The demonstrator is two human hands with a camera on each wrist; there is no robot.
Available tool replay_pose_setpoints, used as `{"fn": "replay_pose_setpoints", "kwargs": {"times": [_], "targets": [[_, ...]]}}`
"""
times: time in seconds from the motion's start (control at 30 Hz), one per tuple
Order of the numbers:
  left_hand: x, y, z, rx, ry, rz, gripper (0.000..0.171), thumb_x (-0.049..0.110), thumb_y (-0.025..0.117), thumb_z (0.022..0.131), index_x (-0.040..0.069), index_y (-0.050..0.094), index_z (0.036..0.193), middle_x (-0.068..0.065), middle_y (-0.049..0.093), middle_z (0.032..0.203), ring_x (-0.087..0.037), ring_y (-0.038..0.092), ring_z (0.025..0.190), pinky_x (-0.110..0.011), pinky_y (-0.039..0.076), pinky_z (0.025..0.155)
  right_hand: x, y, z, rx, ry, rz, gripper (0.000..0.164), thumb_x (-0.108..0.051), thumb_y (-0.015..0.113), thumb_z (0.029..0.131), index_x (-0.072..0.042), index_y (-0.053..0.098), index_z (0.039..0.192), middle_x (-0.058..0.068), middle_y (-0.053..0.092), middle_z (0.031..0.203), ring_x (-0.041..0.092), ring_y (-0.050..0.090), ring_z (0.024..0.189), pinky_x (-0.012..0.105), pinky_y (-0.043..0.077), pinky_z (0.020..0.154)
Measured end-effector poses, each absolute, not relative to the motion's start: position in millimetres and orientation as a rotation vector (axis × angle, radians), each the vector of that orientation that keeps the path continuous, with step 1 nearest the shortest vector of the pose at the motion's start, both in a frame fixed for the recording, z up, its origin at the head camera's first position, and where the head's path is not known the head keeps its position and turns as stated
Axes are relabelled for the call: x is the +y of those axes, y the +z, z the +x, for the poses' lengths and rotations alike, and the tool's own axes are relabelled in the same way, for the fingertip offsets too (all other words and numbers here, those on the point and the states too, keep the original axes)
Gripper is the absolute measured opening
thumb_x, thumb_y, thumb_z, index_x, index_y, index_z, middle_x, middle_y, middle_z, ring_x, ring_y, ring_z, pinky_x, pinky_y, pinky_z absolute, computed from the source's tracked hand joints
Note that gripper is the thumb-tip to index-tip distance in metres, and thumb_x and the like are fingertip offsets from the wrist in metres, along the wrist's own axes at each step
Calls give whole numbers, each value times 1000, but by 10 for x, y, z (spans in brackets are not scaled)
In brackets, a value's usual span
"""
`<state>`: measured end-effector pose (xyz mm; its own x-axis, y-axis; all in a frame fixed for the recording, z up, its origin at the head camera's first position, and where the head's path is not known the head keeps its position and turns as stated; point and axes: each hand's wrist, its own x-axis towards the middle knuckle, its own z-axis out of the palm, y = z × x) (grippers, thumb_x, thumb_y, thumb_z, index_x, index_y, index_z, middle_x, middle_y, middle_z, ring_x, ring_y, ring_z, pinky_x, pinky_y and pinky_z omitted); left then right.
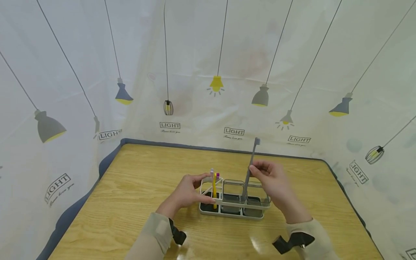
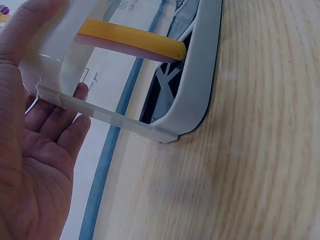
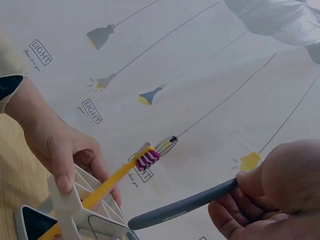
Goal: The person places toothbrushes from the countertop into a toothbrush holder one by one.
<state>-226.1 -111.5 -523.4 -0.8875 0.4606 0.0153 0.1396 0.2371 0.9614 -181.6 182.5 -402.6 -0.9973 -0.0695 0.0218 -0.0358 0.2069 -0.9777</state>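
A white toothbrush holder [image 1: 234,215] with a dark base stands on the table, with two clear grey cups [image 1: 233,187] in its middle and right sections. My left hand [image 1: 191,191] grips its left end, thumb in front and fingers behind. A yellow toothbrush [image 3: 112,185] with purple-and-white bristles leans upright in the divided left section; a pale tip beside its head is too small to identify. My right hand [image 1: 273,178] pinches a grey toothbrush [image 3: 187,205] bristles up. Its handle end is down near the cups' rims; I cannot tell whether it is inside one.
The wooden table [image 1: 143,173] has a blue-grey edge [image 1: 182,146] at the back and sides. A pale curtain [image 1: 195,43] printed with hanging lamps surrounds it. Dark wrist-camera mounts [image 1: 294,242] sit on both sleeves.
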Motion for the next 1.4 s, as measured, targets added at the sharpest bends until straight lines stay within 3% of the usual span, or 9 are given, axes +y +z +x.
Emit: {"fn": "replay_pose_setpoints", "kwargs": {"times": [0.33, 0.6, 0.9, 1.23, 1.4], "targets": [[-1125, -5232, -2272, 2245, 1698, 562, 86, 34, 101, 73, 24, 63, 150, -8, 62, 148, -27, 52, 143, -51, 43, 115, 1428, -4142, -1878, 2325, -2109, -125, 18, -2, 60, 108, 12, 63, 119, 24, 68, 115, 24, 71, 102, 27, 58, 91], [-1127, -5237, -2274, 2261, 1702, 560, 85, 32, 101, 73, 24, 64, 149, -1, 64, 145, -22, 54, 140, -49, 44, 115, 1257, -4310, -1883, 2366, -2134, -144, 10, 3, 63, 105, 9, 65, 112, 22, 69, 111, 30, 72, 103, 31, 60, 91], [-1119, -5220, -2267, 2243, 1713, 565, 85, 30, 101, 74, 25, 63, 150, 1, 61, 148, -23, 51, 143, -48, 42, 116, 1188, -4463, -1854, 2518, -1979, -241, 5, 7, 65, 102, 8, 66, 106, 20, 68, 104, 32, 70, 96, 24, 59, 79], [-1116, -5227, -2266, 2245, 1711, 578, 86, 29, 100, 74, 24, 62, 151, -2, 59, 150, -28, 50, 144, -48, 43, 115, 1172, -4653, -1795, 2710, -1721, -400, 6, 4, 72, 99, 1, 73, 103, 9, 71, 96, 22, 70, 90, 43, 61, 84], [-1119, -5235, -2269, 2260, 1707, 574, 88, 32, 101, 74, 21, 61, 151, -5, 58, 151, -28, 52, 142, -48, 45, 114, 1188, -4690, -1766, 2775, -1637, -444, 7, 3, 74, 98, -4, 75, 101, 1, 71, 92, 19, 69, 87, 43, 60, 84]]}}
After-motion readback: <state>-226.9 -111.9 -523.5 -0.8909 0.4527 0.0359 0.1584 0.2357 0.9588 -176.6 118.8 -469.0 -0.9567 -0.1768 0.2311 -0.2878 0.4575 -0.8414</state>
